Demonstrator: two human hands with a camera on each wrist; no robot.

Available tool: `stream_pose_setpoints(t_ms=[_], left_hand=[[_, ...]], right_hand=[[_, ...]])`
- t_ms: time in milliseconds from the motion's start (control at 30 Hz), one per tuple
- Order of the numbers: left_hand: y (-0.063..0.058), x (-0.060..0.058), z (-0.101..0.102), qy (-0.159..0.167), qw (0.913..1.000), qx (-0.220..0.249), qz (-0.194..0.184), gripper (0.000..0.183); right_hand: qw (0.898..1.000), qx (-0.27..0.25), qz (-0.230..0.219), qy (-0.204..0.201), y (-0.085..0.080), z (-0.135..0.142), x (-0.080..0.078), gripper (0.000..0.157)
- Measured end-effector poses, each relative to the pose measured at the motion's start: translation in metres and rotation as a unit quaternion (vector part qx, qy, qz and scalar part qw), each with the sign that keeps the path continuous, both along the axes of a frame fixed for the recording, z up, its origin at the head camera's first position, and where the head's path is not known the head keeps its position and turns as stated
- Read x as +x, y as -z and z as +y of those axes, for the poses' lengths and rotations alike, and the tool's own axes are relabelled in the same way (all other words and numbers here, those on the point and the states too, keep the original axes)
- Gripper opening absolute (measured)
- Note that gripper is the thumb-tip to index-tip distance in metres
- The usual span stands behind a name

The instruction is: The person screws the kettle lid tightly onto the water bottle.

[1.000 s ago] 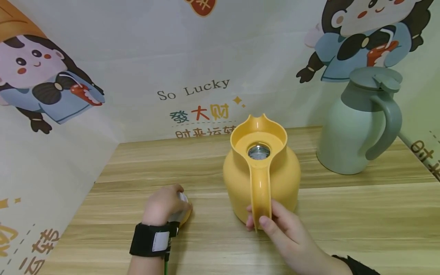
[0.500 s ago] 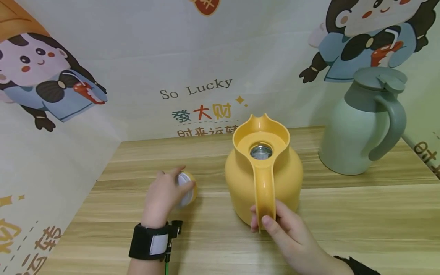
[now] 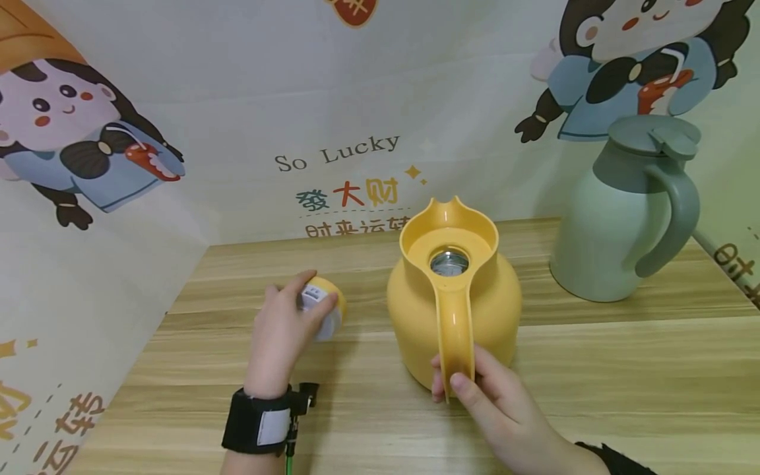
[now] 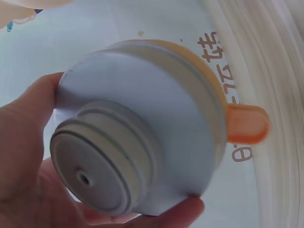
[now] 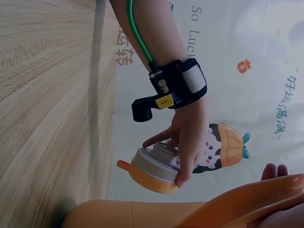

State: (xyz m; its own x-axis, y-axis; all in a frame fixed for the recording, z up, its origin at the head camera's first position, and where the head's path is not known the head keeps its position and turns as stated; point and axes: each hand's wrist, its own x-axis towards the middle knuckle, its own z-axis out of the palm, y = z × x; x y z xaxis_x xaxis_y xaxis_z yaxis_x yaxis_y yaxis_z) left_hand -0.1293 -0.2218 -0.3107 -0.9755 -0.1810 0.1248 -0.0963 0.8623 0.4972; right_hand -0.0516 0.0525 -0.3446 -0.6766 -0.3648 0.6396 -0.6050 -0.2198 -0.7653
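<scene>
My left hand holds a yellow-and-white jug lid by its edge, thumb and fingers spread around it. In the left wrist view the lid's pale underside faces the camera, with a ridged round plug standing out of it and an orange tab at the far side. The lid is raised off the table and tilted. My right hand grips the lower part of the handle of a yellow thermos jug. Uncovered, the jug stands upright, its round silvery mouth showing.
A pale green thermos jug with its lid on stands at the back right. The wooden table meets a printed backdrop behind and at both sides. A green cable runs from the left wrist strap.
My left hand has lifted the lid and moved it forward, away from me, turning it so more of its yellow side shows. My right hand stays on the handle and the jug stays put.
</scene>
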Motion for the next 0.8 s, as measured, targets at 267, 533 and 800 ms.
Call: stream_pose_setpoints(t_ms=[267, 533, 800], left_hand=[[-0.003, 0.002, 0.004, -0.005, 0.999, 0.03, 0.034, 0.066], [-0.006, 0.002, 0.009, -0.013, 0.9913, 0.08, 0.104, 0.066], [-0.008, 0.003, 0.015, -0.01, 0.9787, 0.12, 0.166, 0.065]], right_hand=[[1.0, 0.003, 0.003, 0.006, 0.0, 0.0, 0.0, 0.034], [1.0, 0.006, 0.005, 0.015, -0.001, -0.001, 0.001, 0.032], [0.999, -0.004, 0.03, 0.015, 0.005, -0.003, -0.002, 0.026]])
